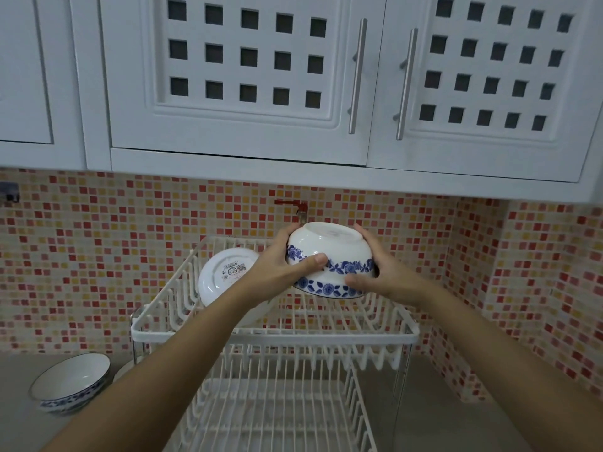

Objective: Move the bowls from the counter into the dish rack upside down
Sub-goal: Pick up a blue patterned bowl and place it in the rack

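Observation:
A white bowl with a blue flower band [329, 252] is held upside down, base up, just above the right part of the upper tier of the white two-tier dish rack [274, 336]. My left hand [284, 265] grips its left side and my right hand [381, 272] grips its right side. Another white bowl [225, 275] leans in the upper tier's left part, its labelled underside facing me. A third blue-patterned bowl [71, 381] stands upright on the grey counter [19, 419] at the lower left.
White wall cabinets [248, 76] with metal handles hang low above the rack. A red tap [298, 207] sticks out of the mosaic tile wall just behind the held bowl. The rack's lower tier [277, 412] holds nothing visible.

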`<move>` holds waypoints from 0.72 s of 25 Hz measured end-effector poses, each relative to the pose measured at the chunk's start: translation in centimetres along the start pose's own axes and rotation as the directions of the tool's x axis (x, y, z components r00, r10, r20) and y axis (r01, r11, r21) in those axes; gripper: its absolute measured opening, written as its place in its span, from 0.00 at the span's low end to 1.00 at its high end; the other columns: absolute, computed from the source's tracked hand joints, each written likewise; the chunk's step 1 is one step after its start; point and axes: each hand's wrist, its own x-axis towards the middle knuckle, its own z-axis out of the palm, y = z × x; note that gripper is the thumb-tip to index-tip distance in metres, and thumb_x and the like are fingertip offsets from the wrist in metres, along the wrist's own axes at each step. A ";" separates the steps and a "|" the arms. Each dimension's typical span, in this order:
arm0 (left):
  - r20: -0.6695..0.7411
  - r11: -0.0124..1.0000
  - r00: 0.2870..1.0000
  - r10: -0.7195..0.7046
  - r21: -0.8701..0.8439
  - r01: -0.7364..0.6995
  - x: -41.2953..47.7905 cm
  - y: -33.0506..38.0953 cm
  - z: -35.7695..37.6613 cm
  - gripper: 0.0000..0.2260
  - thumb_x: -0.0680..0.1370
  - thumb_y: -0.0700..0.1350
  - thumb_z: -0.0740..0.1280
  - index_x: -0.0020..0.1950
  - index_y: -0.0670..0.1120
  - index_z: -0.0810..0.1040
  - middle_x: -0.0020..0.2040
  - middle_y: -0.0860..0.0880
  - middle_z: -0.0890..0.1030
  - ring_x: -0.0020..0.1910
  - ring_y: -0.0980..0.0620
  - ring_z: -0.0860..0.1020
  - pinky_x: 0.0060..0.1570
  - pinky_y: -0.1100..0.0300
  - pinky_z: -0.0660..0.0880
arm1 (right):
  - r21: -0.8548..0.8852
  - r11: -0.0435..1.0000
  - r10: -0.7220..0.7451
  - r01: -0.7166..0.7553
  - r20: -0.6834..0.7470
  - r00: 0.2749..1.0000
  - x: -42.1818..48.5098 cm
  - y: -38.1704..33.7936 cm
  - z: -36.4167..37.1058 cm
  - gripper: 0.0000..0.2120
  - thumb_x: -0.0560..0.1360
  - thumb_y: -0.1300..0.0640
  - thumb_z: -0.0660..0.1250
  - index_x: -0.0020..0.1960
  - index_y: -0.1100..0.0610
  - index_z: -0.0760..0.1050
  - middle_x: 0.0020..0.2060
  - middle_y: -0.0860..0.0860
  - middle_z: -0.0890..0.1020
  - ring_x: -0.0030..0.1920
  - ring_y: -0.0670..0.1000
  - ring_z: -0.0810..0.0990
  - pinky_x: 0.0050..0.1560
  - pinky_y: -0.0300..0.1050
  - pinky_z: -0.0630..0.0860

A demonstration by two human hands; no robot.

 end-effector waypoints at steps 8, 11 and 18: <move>0.306 0.887 0.943 -0.130 0.461 -0.027 4.2 -0.9 -0.9 0.41 0.65 0.61 0.75 0.72 0.57 0.57 0.66 0.55 0.71 0.63 0.52 0.73 0.61 0.54 0.75 | -0.101 0.993 -0.057 0.053 -0.037 0.998 2.1 3.0 -0.3 0.39 0.62 0.51 0.80 0.57 0.26 0.59 0.62 0.36 0.68 0.63 0.42 0.71 0.62 0.41 0.74; 0.343 0.856 0.917 -0.206 0.517 -0.001 5.9 -1.4 -0.4 0.40 0.66 0.60 0.75 0.72 0.55 0.61 0.65 0.56 0.72 0.62 0.53 0.73 0.63 0.55 0.73 | -0.134 0.991 -0.011 0.010 -0.004 1.000 3.5 4.7 -0.5 0.40 0.58 0.43 0.80 0.61 0.26 0.60 0.67 0.44 0.67 0.66 0.47 0.70 0.64 0.50 0.75; 0.414 0.757 0.813 -0.409 0.652 0.049 8.6 -2.9 0.5 0.37 0.63 0.60 0.77 0.68 0.56 0.67 0.65 0.56 0.75 0.63 0.51 0.74 0.66 0.52 0.71 | -0.359 0.930 0.146 -0.076 0.173 0.974 6.3 5.8 -1.1 0.45 0.62 0.45 0.79 0.72 0.45 0.59 0.63 0.38 0.69 0.62 0.45 0.71 0.60 0.40 0.72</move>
